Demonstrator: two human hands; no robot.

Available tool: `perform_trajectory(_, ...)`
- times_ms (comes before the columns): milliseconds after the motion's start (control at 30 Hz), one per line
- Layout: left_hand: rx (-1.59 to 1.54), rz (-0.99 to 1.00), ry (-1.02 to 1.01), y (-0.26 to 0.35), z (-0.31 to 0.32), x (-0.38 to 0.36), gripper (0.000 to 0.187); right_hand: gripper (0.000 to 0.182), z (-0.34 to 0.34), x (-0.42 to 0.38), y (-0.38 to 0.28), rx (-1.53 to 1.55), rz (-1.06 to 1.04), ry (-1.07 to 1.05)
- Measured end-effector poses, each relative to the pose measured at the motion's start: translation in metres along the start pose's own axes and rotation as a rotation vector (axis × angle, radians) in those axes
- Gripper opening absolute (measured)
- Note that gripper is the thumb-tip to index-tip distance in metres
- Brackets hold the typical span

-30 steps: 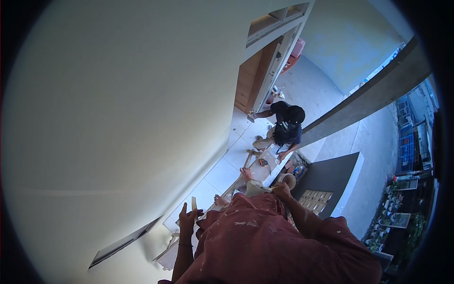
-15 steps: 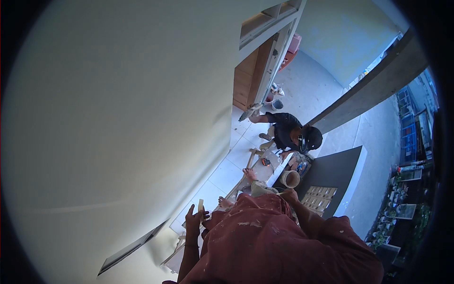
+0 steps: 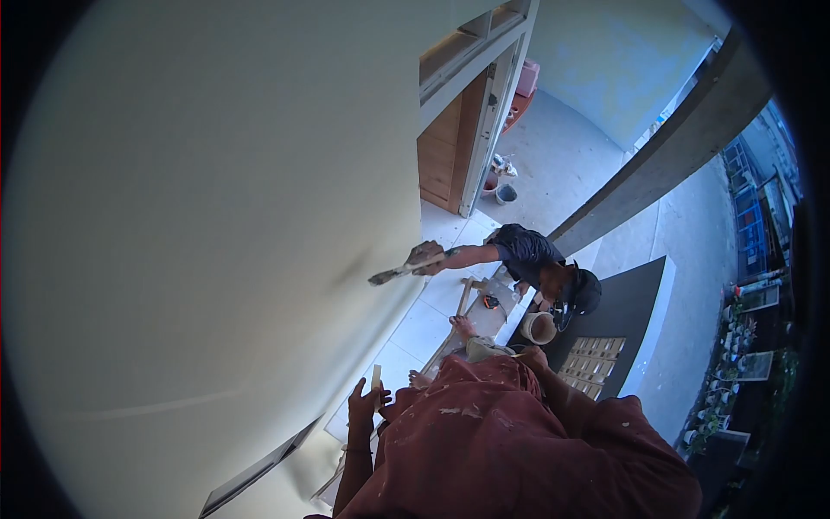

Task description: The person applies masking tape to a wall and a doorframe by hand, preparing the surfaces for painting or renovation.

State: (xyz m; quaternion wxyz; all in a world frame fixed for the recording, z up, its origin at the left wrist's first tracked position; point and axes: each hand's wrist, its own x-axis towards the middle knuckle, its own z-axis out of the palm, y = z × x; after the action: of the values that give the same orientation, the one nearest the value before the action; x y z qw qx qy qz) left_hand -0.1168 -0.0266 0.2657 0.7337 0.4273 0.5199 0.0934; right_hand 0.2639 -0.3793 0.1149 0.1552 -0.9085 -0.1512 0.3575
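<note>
My left hand (image 3: 365, 405) is raised near the wall, at the lower left, its fingers around a narrow, pale flat strip (image 3: 376, 378) that stands upright; its exact kind I cannot make out. At my waist, beside the front of my red paint-spotted shirt (image 3: 467, 415), my right hand (image 3: 533, 356) is closed. A thin yellowish edge shows by its fingers, too small to name. A co-worker in a dark cap bends ahead of me. That person's hand (image 3: 425, 257) holds a long, stained flat tool (image 3: 389, 275) close to the cream wall (image 3: 216, 216).
Below me is a wooden platform (image 3: 474, 298) with an orange-and-black object (image 3: 492, 302) on it. A bucket (image 3: 538, 328) stands near a dark panel (image 3: 618, 303). Beyond are a door (image 3: 450, 143), a slanting concrete beam (image 3: 666, 138), more buckets (image 3: 506, 195) and potted plants (image 3: 722, 381).
The co-worker has leaned in and stretched an arm out, bringing the tool from near the doorway to the wall closer to me. My view has shifted slightly; both my hands keep their hold.
</note>
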Motion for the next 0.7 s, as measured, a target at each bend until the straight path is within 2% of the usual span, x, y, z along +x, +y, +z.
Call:
perform_trajectory(100,-0.031,0.005,-0.006,-0.002,0.003,0.002,0.074,0.057,-0.002,-0.003,0.0,-0.056,-0.069,-0.02)
perform_trajectory(400,0.105,-0.004,0.026,-0.01,0.002,0.006,0.068,0.049,-0.009,-0.015,-0.011,-0.062,-0.037,-0.014)
perform_trajectory(500,0.098,-0.033,0.033,-0.014,-0.002,0.007,0.073,0.051,-0.008,-0.016,-0.009,0.016,0.014,-0.002)
perform_trajectory(700,0.102,-0.052,0.031,-0.019,-0.008,0.005,0.074,0.057,-0.008,-0.014,-0.011,-0.041,0.014,-0.02)
